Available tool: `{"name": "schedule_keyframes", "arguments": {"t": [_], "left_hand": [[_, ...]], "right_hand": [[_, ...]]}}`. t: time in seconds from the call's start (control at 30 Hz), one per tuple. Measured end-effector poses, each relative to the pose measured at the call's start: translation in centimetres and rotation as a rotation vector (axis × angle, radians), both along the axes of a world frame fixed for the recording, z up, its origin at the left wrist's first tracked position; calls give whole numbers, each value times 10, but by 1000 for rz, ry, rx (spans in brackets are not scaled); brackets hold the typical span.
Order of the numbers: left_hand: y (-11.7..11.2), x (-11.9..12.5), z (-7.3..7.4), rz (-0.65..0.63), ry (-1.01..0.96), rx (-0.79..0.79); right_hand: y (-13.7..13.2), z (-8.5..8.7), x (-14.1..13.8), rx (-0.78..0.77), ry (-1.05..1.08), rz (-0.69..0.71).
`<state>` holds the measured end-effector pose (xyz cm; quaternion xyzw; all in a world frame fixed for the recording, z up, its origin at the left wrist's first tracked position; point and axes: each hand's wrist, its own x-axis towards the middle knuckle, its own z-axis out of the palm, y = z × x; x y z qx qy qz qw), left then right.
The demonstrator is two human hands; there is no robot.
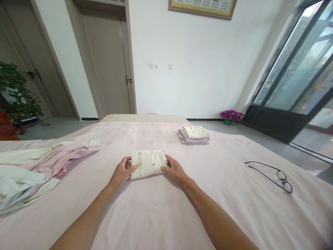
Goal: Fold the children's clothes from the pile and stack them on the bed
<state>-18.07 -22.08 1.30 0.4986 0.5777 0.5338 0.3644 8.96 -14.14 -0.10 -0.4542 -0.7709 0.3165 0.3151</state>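
Observation:
A cream cloth (148,163) with small grey-purple motifs, folded into a neat rectangle, is between my two hands over the middle of the pink bedspread-like cover (145,215). My left hand (124,171) grips its left end, thumb on top and fingers behind. At the right end, my right hand (174,168) holds it the same way, thumb along the near edge. Whether the underside of the cloth touches the cover, I cannot tell. Beyond my right hand lies a small stack of folded cloths (194,135), cream on top of purple.
Loose, crumpled clothes (52,163) in pink, white and pale green lie at the left. Dark-framed glasses (282,177) rest unfolded on the right. Past the far edge are a door (106,62), a white wall (187,90) and purple flowers (232,116) on the floor.

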Motion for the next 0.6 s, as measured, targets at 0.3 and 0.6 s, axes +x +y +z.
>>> {"name": "schedule_keyframes", "arguments": {"t": [0.3, 0.6], "left_hand": [[-9, 6, 10, 25, 509, 490], [-13, -9, 1, -180, 744, 550]], "right_hand": [[-14, 12, 1, 305, 5, -51], [-3, 2, 12, 296, 16, -59]]}}
